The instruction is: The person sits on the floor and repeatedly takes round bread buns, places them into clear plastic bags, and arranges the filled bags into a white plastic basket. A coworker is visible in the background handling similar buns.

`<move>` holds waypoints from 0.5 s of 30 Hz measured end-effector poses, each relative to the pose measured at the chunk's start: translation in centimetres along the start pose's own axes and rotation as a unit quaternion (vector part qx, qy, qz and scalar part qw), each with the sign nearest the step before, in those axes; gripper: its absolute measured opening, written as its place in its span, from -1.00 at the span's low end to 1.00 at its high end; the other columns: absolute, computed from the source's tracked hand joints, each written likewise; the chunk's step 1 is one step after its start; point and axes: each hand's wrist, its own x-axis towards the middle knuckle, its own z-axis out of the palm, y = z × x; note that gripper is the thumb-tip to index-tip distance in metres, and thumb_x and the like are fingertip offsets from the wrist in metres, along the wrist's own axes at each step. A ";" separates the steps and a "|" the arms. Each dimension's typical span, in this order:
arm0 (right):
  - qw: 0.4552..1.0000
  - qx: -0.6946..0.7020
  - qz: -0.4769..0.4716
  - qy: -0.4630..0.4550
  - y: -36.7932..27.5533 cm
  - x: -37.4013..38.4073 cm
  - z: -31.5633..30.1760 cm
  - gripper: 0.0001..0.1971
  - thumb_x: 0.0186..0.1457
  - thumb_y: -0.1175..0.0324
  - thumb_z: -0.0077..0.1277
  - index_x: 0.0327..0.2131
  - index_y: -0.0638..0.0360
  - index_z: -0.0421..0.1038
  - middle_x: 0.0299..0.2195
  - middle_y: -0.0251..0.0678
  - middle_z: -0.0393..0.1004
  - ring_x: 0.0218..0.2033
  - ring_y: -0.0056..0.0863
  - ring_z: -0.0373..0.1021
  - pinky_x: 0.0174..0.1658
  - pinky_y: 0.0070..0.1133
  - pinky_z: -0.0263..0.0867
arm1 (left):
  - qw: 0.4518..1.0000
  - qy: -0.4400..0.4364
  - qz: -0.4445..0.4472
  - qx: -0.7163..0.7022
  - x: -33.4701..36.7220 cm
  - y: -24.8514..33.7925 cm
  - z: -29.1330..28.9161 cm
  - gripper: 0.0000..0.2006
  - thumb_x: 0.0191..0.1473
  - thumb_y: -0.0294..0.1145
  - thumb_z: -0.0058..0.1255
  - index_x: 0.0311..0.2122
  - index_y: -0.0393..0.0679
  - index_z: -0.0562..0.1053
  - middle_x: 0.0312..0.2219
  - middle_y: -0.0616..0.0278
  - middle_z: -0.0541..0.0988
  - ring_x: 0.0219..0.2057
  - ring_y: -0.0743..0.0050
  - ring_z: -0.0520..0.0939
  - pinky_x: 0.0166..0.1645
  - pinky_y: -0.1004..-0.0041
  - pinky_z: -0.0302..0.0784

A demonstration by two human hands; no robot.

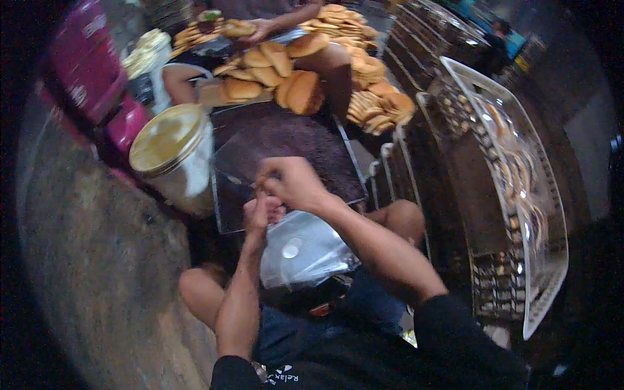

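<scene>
My left hand (263,210) and my right hand (296,184) meet above the near part of a dark, thin-rimmed tray (286,133). The fingers of both are closed and pinched together at the tips. Whatever lies between them is too small and blurred to name. A thin pale streak (229,177) shows just left of the fingertips. Across my lap, below the hands, rests a stack of clear plastic bags (302,250) with a round whitish spot on it. Flat golden bread buns (300,92) are piled at the tray's far edge.
A cream bucket (168,140) stands left of the tray, beside magenta plastic crates (88,58). Opposite, another person's hand (261,29) is by a bun. More buns (380,110) are heaped at right. A long white crate (520,175) holds packaged goods along the right.
</scene>
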 end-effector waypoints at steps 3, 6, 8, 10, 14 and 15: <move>0.944 0.303 0.103 0.085 -0.8 -3.3 -0.7 -0.77 0.05 0.37 -0.01 -0.29 0.35 0.50 -0.37 -0.29 0.51 -0.37 -0.56 0.41 -0.26 -0.61 0.31 | 0.975 -0.014 -0.014 -0.222 -1.2 2.3 0.1 -0.21 -0.01 0.44 -0.38 -0.28 -0.27 0.44 -0.46 0.14 0.56 -0.44 0.42 0.58 -0.31 0.44 0.50; 0.883 0.411 0.181 0.136 0.0 -7.6 -1.6 -0.74 0.07 0.38 -0.01 -0.20 0.37 0.41 -0.35 -0.17 0.49 -0.41 -0.47 0.45 -0.33 -0.61 0.38 | 0.962 -0.008 0.069 -0.263 -1.8 5.2 0.5 -0.43 0.07 0.21 -0.17 -0.27 -0.22 0.46 -0.45 0.19 0.56 -0.41 0.45 0.57 -0.31 0.44 0.48; 0.863 0.412 0.207 0.207 0.6 -9.3 -1.9 -0.76 0.09 0.39 -0.01 -0.22 0.38 0.37 -0.40 -0.18 0.47 -0.46 -0.47 0.46 -0.42 -0.62 0.39 | 0.963 0.023 0.098 -0.249 -1.9 6.1 1.1 -0.59 0.07 0.03 -0.04 -0.31 -0.19 0.46 -0.47 0.25 0.55 -0.44 0.51 0.55 -0.35 0.48 0.47; 0.864 0.395 0.207 0.234 0.7 -9.7 -2.7 -0.79 0.12 0.36 -0.03 -0.27 0.34 0.33 -0.50 -0.25 0.45 -0.56 -0.53 0.43 -0.55 -0.63 0.34 | 0.963 0.064 0.104 -0.240 -1.8 6.4 1.8 -0.76 0.04 -0.17 0.07 -0.40 -0.14 0.46 -0.51 0.32 0.55 -0.51 0.59 0.52 -0.43 0.54 0.44; 0.912 0.316 0.123 0.232 -2.7 -9.3 -4.9 -0.80 0.15 0.34 -0.05 -0.43 0.30 0.39 -0.62 -0.33 0.41 -0.65 -0.62 0.35 -0.58 -0.66 0.30 | 0.954 0.118 0.134 -0.241 -2.3 6.7 2.3 -0.81 0.04 -0.23 0.11 -0.46 -0.10 0.45 -0.58 0.39 0.50 -0.57 0.68 0.47 -0.50 0.58 0.40; 0.916 0.311 0.111 0.228 -2.6 -8.7 -4.6 -0.78 0.15 0.33 -0.05 -0.46 0.31 0.41 -0.57 -0.27 0.46 -0.60 -0.57 0.39 -0.51 -0.61 0.33 | 0.946 0.131 0.187 -0.230 -2.3 6.9 1.8 -0.80 0.05 -0.22 0.10 -0.48 -0.10 0.44 -0.60 0.40 0.48 -0.58 0.67 0.46 -0.52 0.60 0.38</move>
